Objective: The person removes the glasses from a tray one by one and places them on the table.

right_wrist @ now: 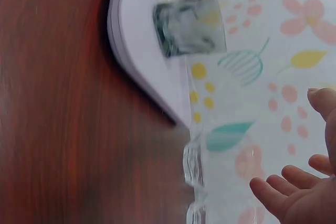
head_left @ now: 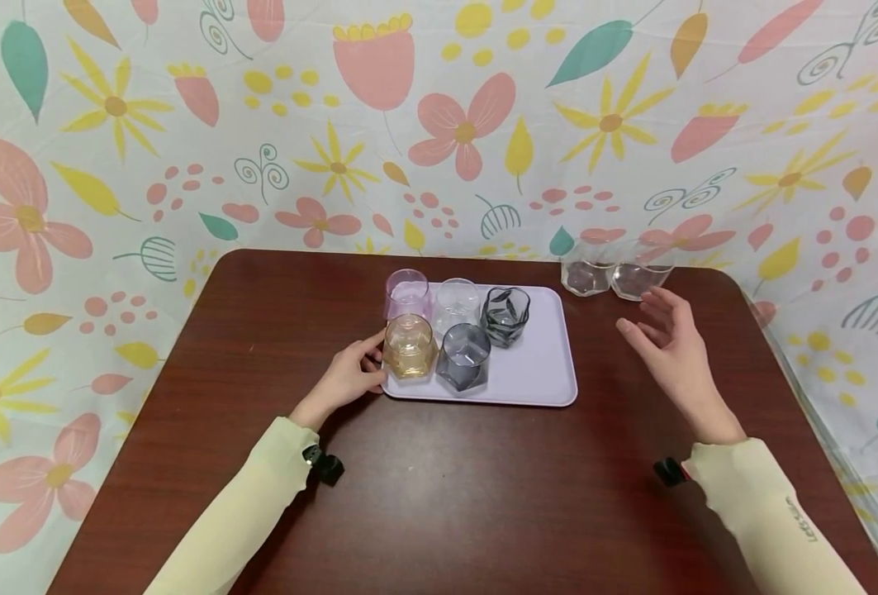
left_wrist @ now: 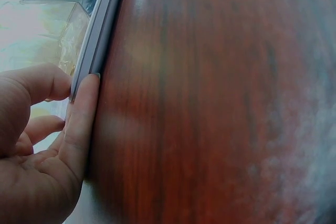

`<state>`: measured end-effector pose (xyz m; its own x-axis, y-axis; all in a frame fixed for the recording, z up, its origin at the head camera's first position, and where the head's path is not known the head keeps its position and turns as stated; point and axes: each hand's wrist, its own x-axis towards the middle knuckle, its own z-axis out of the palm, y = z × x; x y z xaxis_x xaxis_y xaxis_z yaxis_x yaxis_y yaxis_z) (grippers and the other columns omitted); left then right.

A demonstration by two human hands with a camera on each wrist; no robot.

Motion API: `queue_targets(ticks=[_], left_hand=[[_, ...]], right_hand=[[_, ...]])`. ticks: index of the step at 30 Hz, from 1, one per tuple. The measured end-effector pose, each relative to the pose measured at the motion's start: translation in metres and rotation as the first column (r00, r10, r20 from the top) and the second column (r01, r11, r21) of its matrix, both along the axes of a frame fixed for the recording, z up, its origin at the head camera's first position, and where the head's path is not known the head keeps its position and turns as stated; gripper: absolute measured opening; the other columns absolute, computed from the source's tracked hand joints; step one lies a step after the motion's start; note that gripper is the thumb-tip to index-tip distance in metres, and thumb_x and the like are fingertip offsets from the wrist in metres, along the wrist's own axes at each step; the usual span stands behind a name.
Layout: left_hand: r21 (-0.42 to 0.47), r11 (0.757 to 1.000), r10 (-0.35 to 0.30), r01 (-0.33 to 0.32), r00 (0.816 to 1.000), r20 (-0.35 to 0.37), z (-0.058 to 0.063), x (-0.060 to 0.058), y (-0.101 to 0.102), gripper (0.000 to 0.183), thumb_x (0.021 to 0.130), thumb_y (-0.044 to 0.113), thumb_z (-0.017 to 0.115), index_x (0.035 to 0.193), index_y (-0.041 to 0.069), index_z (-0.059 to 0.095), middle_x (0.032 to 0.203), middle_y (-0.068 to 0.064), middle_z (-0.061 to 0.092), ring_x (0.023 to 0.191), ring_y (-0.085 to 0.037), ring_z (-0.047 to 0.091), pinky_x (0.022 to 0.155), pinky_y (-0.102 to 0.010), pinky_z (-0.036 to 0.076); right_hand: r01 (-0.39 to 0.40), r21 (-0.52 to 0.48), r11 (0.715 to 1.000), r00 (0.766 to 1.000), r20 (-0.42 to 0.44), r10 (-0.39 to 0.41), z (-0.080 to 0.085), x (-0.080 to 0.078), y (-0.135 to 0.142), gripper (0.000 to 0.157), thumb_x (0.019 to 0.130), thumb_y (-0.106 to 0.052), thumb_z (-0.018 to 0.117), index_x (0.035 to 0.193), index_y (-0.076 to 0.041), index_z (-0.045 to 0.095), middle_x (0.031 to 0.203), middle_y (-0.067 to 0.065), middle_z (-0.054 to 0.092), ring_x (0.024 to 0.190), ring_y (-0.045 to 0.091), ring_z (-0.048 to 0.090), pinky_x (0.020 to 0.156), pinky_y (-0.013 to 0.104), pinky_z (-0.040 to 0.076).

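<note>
A pale lavender tray lies on the table, and my left hand pinches its left edge near the front corner. On the tray's left and middle stand several faceted glasses: a pink glass, a clear glass, an amber glass, a blue-grey glass and a dark smoky glass. In the left wrist view, the thumb and fingers meet around the tray's rim. My right hand hovers with fingers spread, just in front of two clear glasses that stand beyond the tray.
The dark brown wooden table carries everything. A floral cloth hangs right behind the table's back edge, close to the clear glasses. A black band with a small device sits on the left wrist, another on the right.
</note>
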<state>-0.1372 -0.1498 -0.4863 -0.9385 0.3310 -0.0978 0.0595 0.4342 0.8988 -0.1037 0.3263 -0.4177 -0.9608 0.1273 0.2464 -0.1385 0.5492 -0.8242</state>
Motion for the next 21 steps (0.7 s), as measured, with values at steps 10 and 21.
queue_targets(ticks=[10,21], left_hand=[[0.004,1.0,0.01,-0.01,1.0,0.005,0.001,0.0,0.001,0.079,0.083,-0.01,0.066,0.158,0.004,0.043,0.107,-0.018,0.055,0.079,-0.018,0.065,0.062,-0.033,0.067],[0.014,1.0,0.015,-0.015,1.0,0.005,-0.003,0.0,0.0,0.078,0.084,-0.01,0.067,0.157,0.003,0.044,0.109,-0.02,0.055,0.079,-0.017,0.064,0.062,-0.035,0.067]], right_hand=[[-0.136,-0.007,0.991,0.986,-0.093,0.135,-0.005,0.012,-0.04,0.074,0.09,0.004,0.076,0.154,-0.003,0.039,0.145,0.018,0.052,0.128,-0.002,0.051,0.1,0.007,0.049],[-0.258,0.016,0.966,0.96,-0.105,0.259,-0.01,0.018,-0.082,0.07,0.09,0.004,0.076,0.151,-0.002,0.044,0.146,0.019,0.055,0.132,0.017,0.056,0.101,0.011,0.05]])
